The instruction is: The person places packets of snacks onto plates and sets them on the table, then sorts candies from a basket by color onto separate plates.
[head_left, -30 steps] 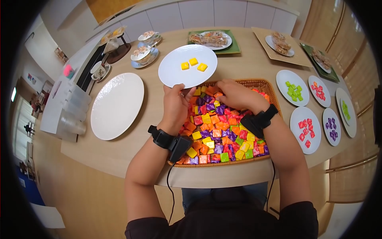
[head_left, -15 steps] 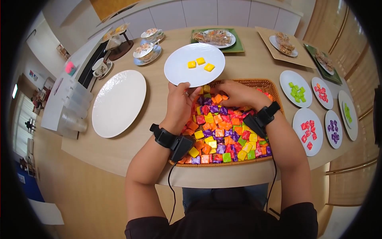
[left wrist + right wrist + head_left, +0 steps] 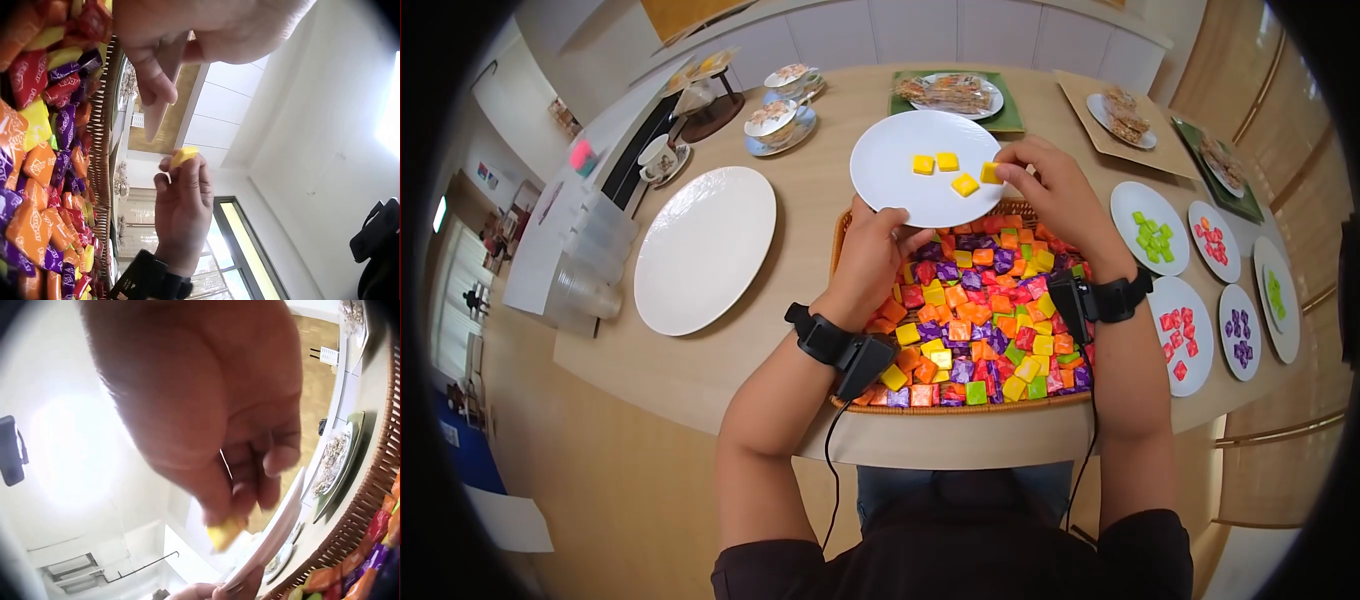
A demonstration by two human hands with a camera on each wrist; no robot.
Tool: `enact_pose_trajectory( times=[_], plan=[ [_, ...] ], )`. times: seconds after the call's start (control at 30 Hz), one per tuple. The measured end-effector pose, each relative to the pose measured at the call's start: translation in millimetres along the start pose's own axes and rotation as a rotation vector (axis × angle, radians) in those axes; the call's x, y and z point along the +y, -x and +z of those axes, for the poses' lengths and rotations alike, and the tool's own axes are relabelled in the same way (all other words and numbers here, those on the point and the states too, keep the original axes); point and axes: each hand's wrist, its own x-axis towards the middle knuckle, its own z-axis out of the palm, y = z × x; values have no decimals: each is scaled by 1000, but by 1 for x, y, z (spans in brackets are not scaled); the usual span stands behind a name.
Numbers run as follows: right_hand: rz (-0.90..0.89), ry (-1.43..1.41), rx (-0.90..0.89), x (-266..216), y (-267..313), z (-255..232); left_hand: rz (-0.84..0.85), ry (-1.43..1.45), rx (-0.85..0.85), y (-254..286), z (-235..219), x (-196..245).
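In the head view, my left hand [image 3: 868, 254] grips the near edge of a white plate [image 3: 890, 175], held up over the back of the wicker basket [image 3: 838, 240]. Three yellow wrapped candies [image 3: 965, 185] lie on that plate. My right hand [image 3: 1055, 195] pinches another yellow candy [image 3: 990, 173] at the plate's right side. The right wrist view shows this yellow candy [image 3: 225, 534] between thumb and fingers, beside the tilted plate [image 3: 272, 537]. Mixed wrapped candies [image 3: 970, 330] in several colours fill the basket below both hands.
On the right stand small plates of sorted candies: green [image 3: 1150, 208], pink [image 3: 1195, 375] and purple [image 3: 1240, 365] among them. A large white plate [image 3: 705, 250] lies at the left. Farther back are cups on saucers [image 3: 772, 120], a green tray [image 3: 1008, 118] and a wooden board [image 3: 1090, 115].
My right hand has come up out of the basket to the plate's right side, pinching a yellow candy. The plate in my left hand has shifted to the right.
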Motion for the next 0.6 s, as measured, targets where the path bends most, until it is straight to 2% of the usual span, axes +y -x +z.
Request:
enact_pose_trajectory(
  times=[0.07, 0.13, 0.17, 0.23, 0.27, 0.33, 0.37, 0.43, 0.47, 0.53, 0.57, 0.6],
  plan=[
    [-13, 105, 14, 16, -1, 2, -27, -19, -46, -1, -2, -1],
    [-109, 307, 79, 27, 1, 6, -53, -38, -87, -2, -2, -2],
    [-105, 306, 82, 29, 2, 9, -53, -41, -116, -1, -3, -3],
    [-120, 301, 363, 26, 0, 16, -52, -44, -142, 0, -2, -2],
    [-121, 300, 362, 21, 0, 14, -48, -20, -97, 1, 0, -1],
    [49, 77, 273, 7, -2, 6, -33, 11, -44, 1, 1, 1],
    [40, 75, 265, 2, -2, 4, 15, 34, -10, 0, -1, 0],
    [203, 86, -161, -3, 2, 3, 71, 59, 38, -2, -4, 0],
    [193, 82, -169, -4, 2, 6, 103, 99, 66, -3, -6, 0],
    [109, 90, -461, 1, 3, 17, 141, 134, 101, -6, -9, -3],
    [-37, 114, -579, 10, 10, 30, 158, 156, 118, -9, -12, -5],
    [-47, 108, -582, 17, 14, 37, 176, 176, 135, -10, -13, -7]
  ],
)
